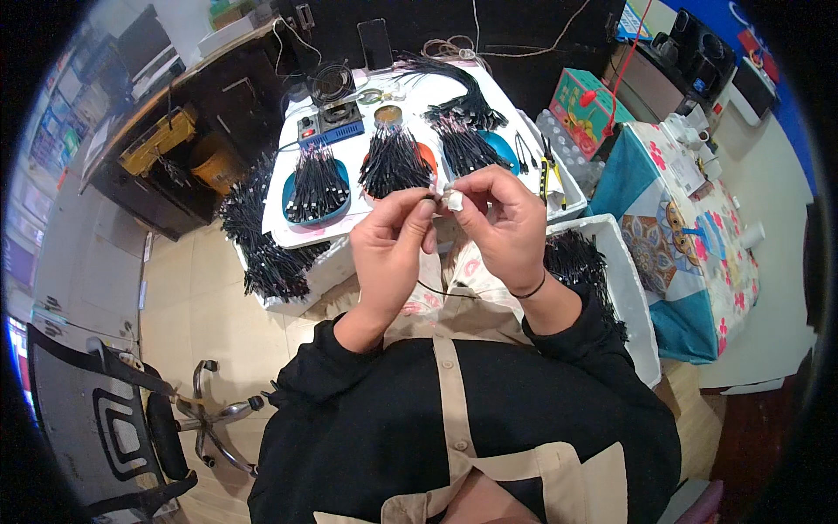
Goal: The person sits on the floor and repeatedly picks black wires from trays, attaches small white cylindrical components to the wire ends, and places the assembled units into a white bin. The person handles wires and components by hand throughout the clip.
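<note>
In front of my chest, my left hand (393, 249) pinches a thin black cable (447, 293) between thumb and forefinger. Its loose tail curves out below the palm toward my right wrist. My right hand (506, 223) is closed in a pinch against the left fingertips, at the cable's end. White wrapping (453, 202) covers its fingertips, and the small part between the two hands is mostly hidden. Just beyond my hands, bundles of black cables with small white ends lie in a blue tray (346, 188), an orange tray (429, 157) and another blue tray (504, 148).
A blue heating device (332, 131), a round tin (388, 115) and a small fan (332, 84) stand behind the trays. More cables fill a white foam box (642, 323) at my right and hang at the left (271, 262). An office chair (131, 428) stands left.
</note>
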The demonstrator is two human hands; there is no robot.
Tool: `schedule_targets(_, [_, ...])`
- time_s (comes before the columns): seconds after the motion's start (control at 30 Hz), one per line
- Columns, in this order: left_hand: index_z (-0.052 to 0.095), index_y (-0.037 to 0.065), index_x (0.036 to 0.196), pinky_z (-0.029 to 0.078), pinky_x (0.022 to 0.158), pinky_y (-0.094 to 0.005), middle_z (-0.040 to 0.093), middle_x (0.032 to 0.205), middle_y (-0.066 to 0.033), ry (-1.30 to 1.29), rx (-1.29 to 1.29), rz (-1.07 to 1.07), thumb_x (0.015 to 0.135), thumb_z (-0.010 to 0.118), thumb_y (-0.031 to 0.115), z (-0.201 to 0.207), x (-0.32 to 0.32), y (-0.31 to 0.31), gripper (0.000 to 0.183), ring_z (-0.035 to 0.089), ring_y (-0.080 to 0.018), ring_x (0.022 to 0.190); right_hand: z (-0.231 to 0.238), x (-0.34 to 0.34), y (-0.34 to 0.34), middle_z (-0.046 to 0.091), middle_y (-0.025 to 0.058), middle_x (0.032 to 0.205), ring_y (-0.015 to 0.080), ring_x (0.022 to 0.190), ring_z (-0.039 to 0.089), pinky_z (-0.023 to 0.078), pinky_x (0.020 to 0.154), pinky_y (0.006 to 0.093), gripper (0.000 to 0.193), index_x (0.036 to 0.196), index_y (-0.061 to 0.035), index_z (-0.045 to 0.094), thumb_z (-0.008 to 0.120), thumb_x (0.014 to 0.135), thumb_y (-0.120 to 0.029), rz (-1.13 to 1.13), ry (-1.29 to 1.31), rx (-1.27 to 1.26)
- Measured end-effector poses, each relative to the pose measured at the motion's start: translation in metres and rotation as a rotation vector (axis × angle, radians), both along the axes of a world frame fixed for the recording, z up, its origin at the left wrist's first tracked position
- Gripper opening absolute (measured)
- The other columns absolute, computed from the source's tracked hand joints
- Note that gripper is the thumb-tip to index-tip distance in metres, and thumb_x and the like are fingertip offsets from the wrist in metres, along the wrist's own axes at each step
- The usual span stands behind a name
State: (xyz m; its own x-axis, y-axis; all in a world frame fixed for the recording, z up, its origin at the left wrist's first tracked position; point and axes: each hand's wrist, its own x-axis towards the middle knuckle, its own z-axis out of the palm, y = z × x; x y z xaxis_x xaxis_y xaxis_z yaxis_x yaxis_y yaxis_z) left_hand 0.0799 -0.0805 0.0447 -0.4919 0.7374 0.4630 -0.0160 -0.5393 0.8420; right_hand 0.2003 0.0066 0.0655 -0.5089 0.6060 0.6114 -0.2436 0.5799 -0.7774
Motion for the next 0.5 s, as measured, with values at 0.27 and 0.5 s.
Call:
schedule_targets(0.27, [0.062, -0.004, 0.106, 0.031, 0.048, -0.0167, 0.061, 0.075, -0.0045, -0.32, -0.077, -0.283, 0.094, 0.056, 0.008, -0.006, 0.005, -0.001, 0.018, 0.043, -0.0046, 0.054, -0.017, -0.001, -0.001, 0.065, 0.0046, 0.087, 0.0077, 0.075, 0.062, 0.05, 0.067, 0.0204, 0.012, 0.099, 0.0014, 0.06, 0.062, 0.09, -0.007, 0.281, 0.163, -0.487])
schedule_targets(0.5, [0.062, -0.004, 0.097, 0.028, 0.047, -0.0165, 0.06, 0.071, -0.0032, -0.466, -0.088, -0.43, 0.093, 0.056, 0.007, -0.008, 0.007, -0.007, 0.013, 0.042, -0.0033, 0.054, -0.027, 0.001, -0.001, 0.062, 0.0067, 0.098, 0.01, 0.083, 0.061, 0.051, 0.076, 0.0239, 0.016, 0.106, 0.0004, 0.054, 0.056, 0.092, -0.006, 0.695, 0.328, -0.913])
